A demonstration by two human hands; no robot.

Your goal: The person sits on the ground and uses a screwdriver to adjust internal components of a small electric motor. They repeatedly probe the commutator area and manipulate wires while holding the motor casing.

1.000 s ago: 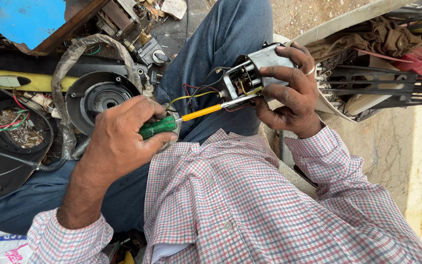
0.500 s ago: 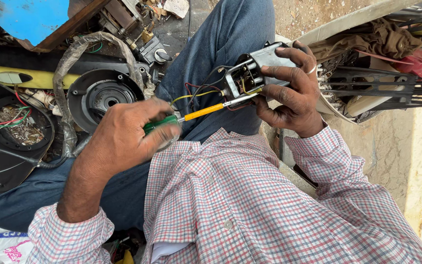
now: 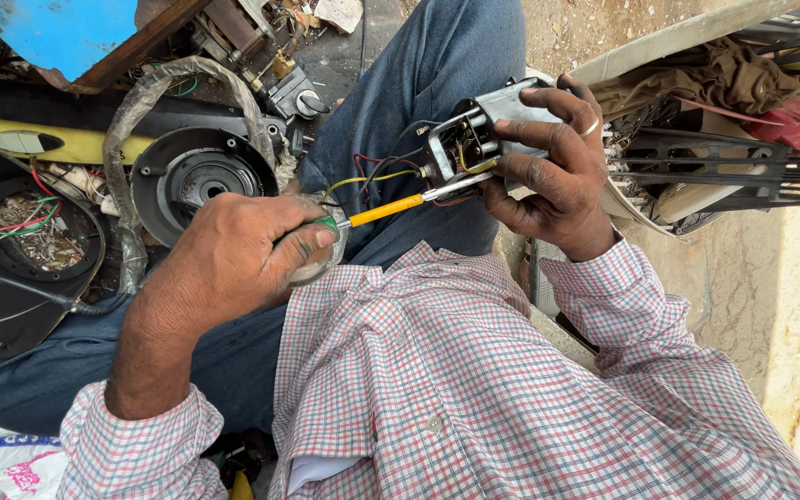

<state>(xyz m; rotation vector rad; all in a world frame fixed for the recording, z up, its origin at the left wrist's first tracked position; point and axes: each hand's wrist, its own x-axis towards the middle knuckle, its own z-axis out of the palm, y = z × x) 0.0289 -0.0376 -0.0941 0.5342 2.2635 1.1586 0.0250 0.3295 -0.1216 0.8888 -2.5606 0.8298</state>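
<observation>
Left hand (image 3: 233,255): fist wrapped tight round green handle of screwdriver (image 3: 391,208), fingers curled and pressed together, thumb along the top. Yellow shaft runs up and to the right; bare metal tip enters open face of switch box (image 3: 474,139). Tip end hidden among parts inside, contact point can't be told.

Right hand (image 3: 557,171): cups the box from behind and the right. Fingers spread over top and side, index laid across the upper edge, thumb beneath near the tool tip. Ring on one finger.

Box held in mid-air above the knee in blue trousers (image 3: 418,83), not resting on anything. Coloured wires (image 3: 377,176) hang from its left side twd the lap, just above the shaft.

Clearance: open gap betw. the two hands spanned only by shaft and wires. Left of fist, crowded: black round motor part (image 3: 192,176) w/ clear tubing looped over it, and black round housing (image 3: 20,250) w/ loose red and green wires, both near the forearm. Right of the box, black plastic grille (image 3: 724,171) lies close behind the fingers. Checked shirt (image 3: 474,389) fills the lower edge.
</observation>
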